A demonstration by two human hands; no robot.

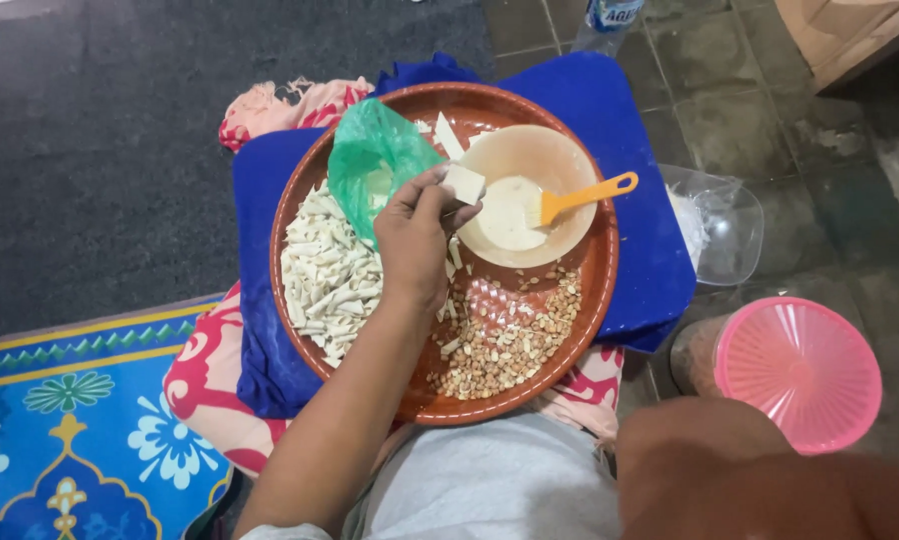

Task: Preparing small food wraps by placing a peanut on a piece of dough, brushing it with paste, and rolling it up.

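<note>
Fingers (448, 192) of left hand (415, 240) pinching white wrapper square (464, 183), brown tray (590, 300) on blue cushion (260, 340), tiled floor (730, 110)

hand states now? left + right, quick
Left hand: closed in a pinch on a small white wrapper square, over the brown tray.
Right hand: not in view; only a forearm or knee shows at the bottom right.

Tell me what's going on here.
A person sits on the floor with a round brown tray over a blue cushion. The left hand pinches a small white square wrapper above a beige bowl of white paste, where an orange brush rests. On the tray lie folded white pieces, peanuts and a green plastic bag. The right hand is out of view.
</note>
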